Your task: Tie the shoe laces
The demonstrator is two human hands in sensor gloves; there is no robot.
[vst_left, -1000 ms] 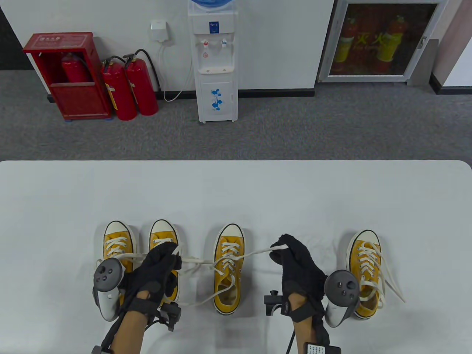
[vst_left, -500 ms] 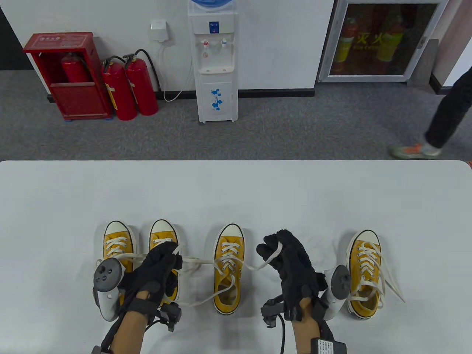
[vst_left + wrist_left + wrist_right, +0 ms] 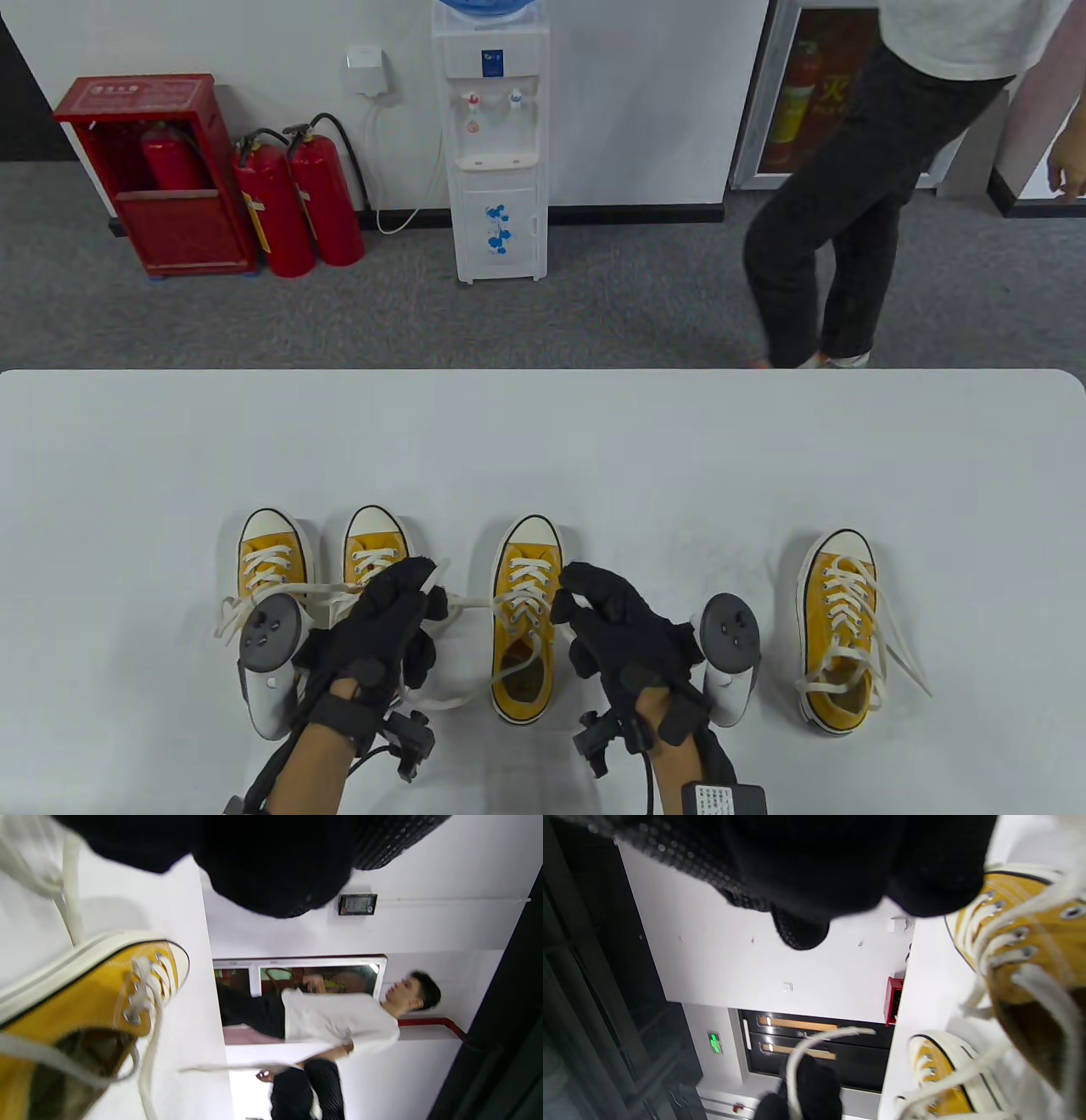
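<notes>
In the table view, four yellow shoes are seen in a row on the white table (image 3: 543, 441). The third shoe (image 3: 523, 628), near the 6 o'clock edge, sits between the two gloved hands. A white lace end (image 3: 462, 604) is gripped by the closed fingers of the left hand (image 3: 386, 624), at 9 o'clock of that shoe and over the second shoe (image 3: 373, 548). The right hand (image 3: 624, 632) is held at 3 o'clock of the shoe, its fingers curled against the lacing; whether a lace is pinched there cannot be told. The first shoe (image 3: 271, 556) lies at the row's 9 o'clock end, the fourth shoe (image 3: 840, 628) well apart at the 3 o'clock end, its laces loose. A passer-by (image 3: 836, 212) is seen beyond the table at 1 o'clock.

In the left wrist view, the yellow shoe (image 3: 85, 1005) is shown at 8 o'clock beneath the dark glove, a lace (image 3: 70, 895) running up at 10 o'clock.

In the right wrist view, the shoe's eyelets (image 3: 1022, 938) appear at 3 o'clock, blurred.
</notes>
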